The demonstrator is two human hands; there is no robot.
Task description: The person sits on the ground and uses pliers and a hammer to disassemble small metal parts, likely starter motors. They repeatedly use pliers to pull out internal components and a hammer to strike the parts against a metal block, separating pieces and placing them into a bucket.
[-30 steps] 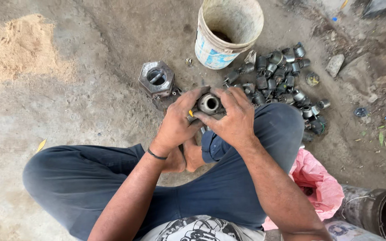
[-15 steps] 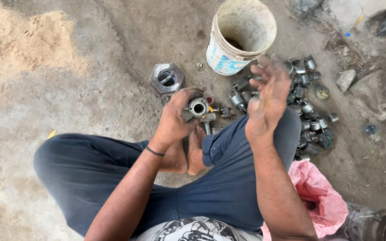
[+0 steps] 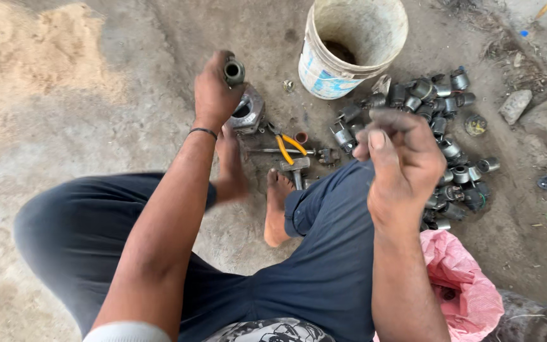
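Metal sleeve (image 3: 233, 71) sits gripped in the raised left hand (image 3: 213, 95); the right hand (image 3: 403, 164), fingers curled loosely, holds nothing visible above scattered metal parts (image 3: 441, 136).

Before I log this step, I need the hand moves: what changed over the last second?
The right hand let go of the small metal cylinder and drew back; the left hand alone lifted it away. The white bucket, pliers and pile of metal parts stayed put.

Bare dirt-and-concrete ground (image 3: 96, 114) bearing: white plastic bucket (image 3: 352, 47), heap of grey metal fittings (image 3: 441, 136), yellow-handled pliers (image 3: 286, 147), pink plastic bag (image 3: 463, 285).
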